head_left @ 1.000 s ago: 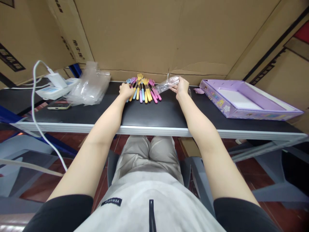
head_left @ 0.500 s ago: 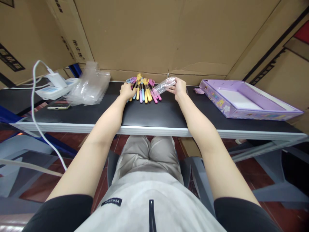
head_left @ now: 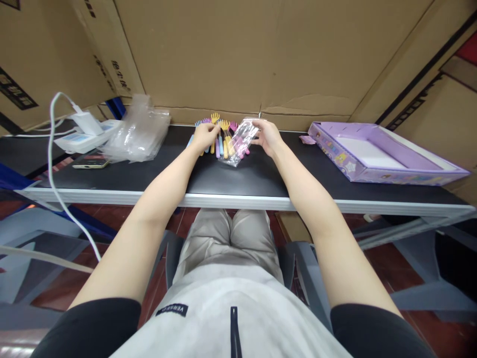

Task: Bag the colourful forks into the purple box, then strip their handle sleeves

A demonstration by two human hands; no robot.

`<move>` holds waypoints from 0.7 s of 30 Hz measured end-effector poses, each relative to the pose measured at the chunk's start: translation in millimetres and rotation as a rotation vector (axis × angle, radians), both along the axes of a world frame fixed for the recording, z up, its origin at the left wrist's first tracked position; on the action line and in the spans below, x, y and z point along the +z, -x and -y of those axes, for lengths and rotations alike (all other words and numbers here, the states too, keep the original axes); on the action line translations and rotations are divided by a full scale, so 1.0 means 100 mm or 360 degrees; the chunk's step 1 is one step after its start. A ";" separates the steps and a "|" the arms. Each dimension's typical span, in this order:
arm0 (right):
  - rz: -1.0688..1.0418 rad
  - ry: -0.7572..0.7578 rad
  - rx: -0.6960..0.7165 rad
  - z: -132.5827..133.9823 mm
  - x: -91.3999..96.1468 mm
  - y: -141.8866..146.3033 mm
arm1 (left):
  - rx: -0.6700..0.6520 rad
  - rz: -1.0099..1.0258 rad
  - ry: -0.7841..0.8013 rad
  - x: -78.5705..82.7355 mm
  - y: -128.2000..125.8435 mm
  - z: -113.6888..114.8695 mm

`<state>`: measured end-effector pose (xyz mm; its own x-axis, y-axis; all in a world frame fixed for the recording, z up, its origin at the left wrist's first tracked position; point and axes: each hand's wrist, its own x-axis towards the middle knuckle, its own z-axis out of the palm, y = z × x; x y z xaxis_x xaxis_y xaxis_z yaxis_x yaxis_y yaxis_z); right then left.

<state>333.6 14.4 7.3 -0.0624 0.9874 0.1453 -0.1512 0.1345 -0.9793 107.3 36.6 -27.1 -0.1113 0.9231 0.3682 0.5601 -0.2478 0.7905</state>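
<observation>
A row of small plastic forks (head_left: 220,141) with pink, yellow, blue and purple handles lies at the back of the black table (head_left: 238,176). My left hand (head_left: 204,134) rests closed on the left end of that row, fingers on the handles. My right hand (head_left: 265,135) pinches a small clear plastic bag (head_left: 239,142), which hangs over the right end of the forks and covers some of them.
A heap of clear plastic bags (head_left: 138,132) lies at the left, with a phone (head_left: 90,161), a white charger (head_left: 87,123) and its cable beside it. An open purple box (head_left: 376,154) sits at the right. Cardboard walls stand behind the table.
My right hand has moved left with the clear bag, which now hangs down over the forks. My left hand has slid a little right and further onto the forks.
</observation>
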 end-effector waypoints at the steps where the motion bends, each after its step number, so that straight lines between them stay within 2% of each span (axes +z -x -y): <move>1: 0.0025 0.0002 0.0064 0.04 0.01 0.03 | -0.0107 0.0180 0.0029 0.02 -0.06 0.02; 3: 0.0106 0.0037 0.0219 0.12 0.02 0.10 | -0.0319 0.0447 0.0135 0.06 -0.19 0.07; 6: 0.0302 0.0168 0.0515 0.24 0.03 0.18 | -0.0492 0.0638 0.0269 0.11 -0.31 0.16; 9: 0.0515 0.0298 0.0806 0.32 0.02 0.22 | -0.0510 0.0724 0.0280 0.12 -0.33 0.20; 12: 0.0629 0.0373 0.0960 0.36 0.00 0.23 | -0.0427 0.0799 0.0225 0.11 -0.30 0.19; 16: 0.0634 0.0438 0.0924 0.36 -0.02 0.24 | -0.0360 0.0883 0.0235 0.10 -0.26 0.17; 21: 0.0496 0.0443 0.0620 0.33 0.00 0.22 | -0.0368 0.0942 0.0329 0.12 -0.23 0.19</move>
<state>311.4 -18.3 7.7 -0.4279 0.8813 -0.2005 0.1639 -0.1425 -0.9761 130.6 17.2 -15.1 -0.0310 0.9924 0.1187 -0.0323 -0.1197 0.9923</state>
